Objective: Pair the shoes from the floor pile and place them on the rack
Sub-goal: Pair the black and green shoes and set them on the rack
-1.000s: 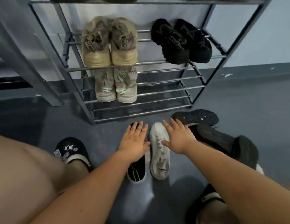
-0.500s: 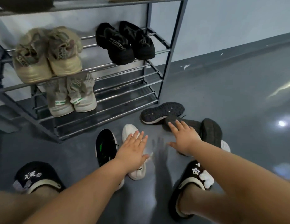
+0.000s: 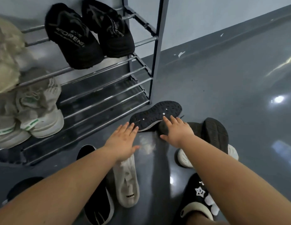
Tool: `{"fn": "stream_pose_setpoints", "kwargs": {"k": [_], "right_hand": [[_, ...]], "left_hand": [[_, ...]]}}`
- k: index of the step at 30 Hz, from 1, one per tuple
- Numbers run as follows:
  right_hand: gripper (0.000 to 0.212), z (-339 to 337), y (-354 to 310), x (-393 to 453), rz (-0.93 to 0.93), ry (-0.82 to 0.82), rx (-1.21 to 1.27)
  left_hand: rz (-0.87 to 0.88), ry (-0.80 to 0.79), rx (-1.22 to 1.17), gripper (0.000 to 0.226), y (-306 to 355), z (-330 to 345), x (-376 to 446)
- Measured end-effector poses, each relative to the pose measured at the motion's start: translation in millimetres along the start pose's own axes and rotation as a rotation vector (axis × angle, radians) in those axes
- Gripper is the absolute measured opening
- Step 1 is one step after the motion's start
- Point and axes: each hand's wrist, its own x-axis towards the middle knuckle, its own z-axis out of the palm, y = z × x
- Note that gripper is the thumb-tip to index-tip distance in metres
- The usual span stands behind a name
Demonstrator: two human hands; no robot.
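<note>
We reach both hands, left hand (image 3: 123,140) and right hand (image 3: 177,130), flat-fingered and holding nothing, toward the overturned black shoe (image 3: 156,116) (sole up); next we grip it and find its mate.

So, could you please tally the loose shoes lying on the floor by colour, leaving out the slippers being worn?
Cream knit shoes: 2, the second lying partly under dark ones.
Black shoes: 4, it seems, with two overlapping at the right.
Total: 6
</note>
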Motion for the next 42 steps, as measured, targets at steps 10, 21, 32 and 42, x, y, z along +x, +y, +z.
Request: {"fn": "stream_pose_setpoints", "kwargs": {"k": [10,21,32,42], "right_hand": [[0.081,22.3,39.4,56.8,0.115,-0.132,0.088],[0.074,37.7,70.0,86.2,0.153,-0.154,0.113],[0.064,18.7,51.7,79.6,0.188,-0.08,0.289],[0.058,-7.4,-48.1,22.9,-0.033,0.199,0.525]], "left_hand": [[0.016,-0.042,-0.231,0.066,29.1,23.9,93.1],[-0.407,-0.194,-1.182,0.066,79.1,53.1,157.7],[-0.492,-0.047,-1.75,0.049,69.7,33.6,138.1],[-0.372,0.193,-1.799,0.041,-13.7,0.1,24.0]]}}
